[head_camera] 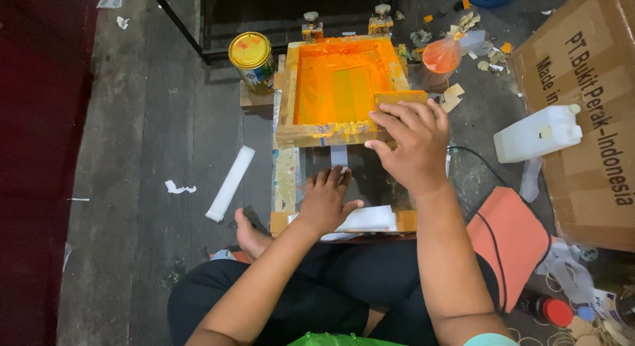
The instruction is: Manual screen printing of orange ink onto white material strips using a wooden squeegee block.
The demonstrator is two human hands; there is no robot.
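A wooden-framed printing screen flooded with orange ink point(344, 88) lies under the right hand point(413, 144), whose spread fingers press its near corner. The left hand point(325, 200) rests flat, fingers open, on white plastic sheets point(367, 220) just below.

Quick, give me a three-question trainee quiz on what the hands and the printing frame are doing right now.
1. True or false: the right hand rests on the orange-stained wooden frame.
2. Where does the left hand lie: A) on the tin can, B) on the flat board below the frame, C) on the white jug?
3. Which side of the frame is the tin can on?

Key: 1 true; 2 B; 3 left.
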